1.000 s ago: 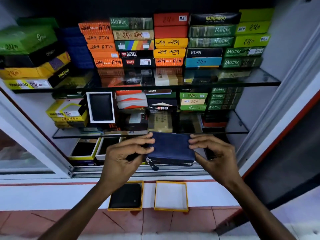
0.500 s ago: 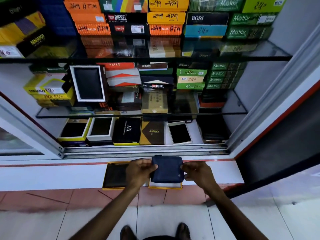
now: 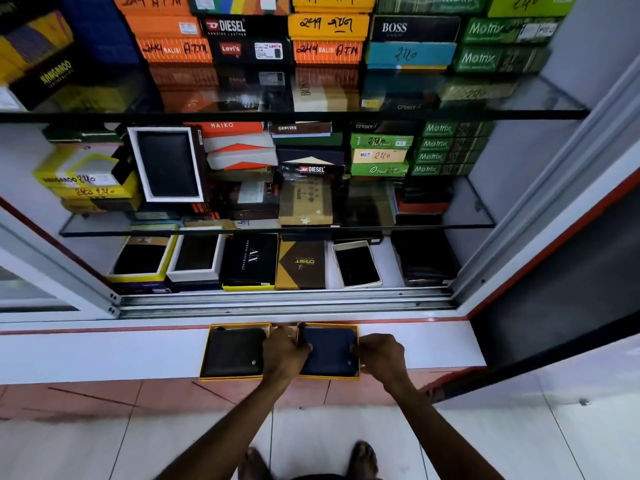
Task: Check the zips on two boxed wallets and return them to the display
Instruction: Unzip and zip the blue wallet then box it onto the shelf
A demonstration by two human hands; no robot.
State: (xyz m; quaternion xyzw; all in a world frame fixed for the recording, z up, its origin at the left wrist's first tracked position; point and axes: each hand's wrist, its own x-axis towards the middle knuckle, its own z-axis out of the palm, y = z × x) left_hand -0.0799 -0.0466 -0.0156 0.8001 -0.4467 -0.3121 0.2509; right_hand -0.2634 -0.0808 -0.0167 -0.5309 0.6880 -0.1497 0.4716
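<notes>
A navy blue zip wallet (image 3: 329,351) lies inside a yellow-edged box (image 3: 356,351) on the white ledge (image 3: 104,355) in front of the display cabinet. My left hand (image 3: 284,351) grips its left edge and my right hand (image 3: 379,353) grips its right edge. Just to the left stands a second yellow-edged box (image 3: 204,362) with a black wallet (image 3: 235,353) lying in it, untouched.
The cabinet holds glass shelves (image 3: 277,116) stacked with many coloured wallet boxes. The bottom shelf carries open boxed wallets (image 3: 142,259) and a white-framed one (image 3: 356,265). A sliding track (image 3: 277,303) runs along the cabinet front. My feet (image 3: 363,459) stand on the tiled floor.
Both hands brought the blue wallet down from in front of the shelves into the right-hand box on the ledge. The view tilted downward.
</notes>
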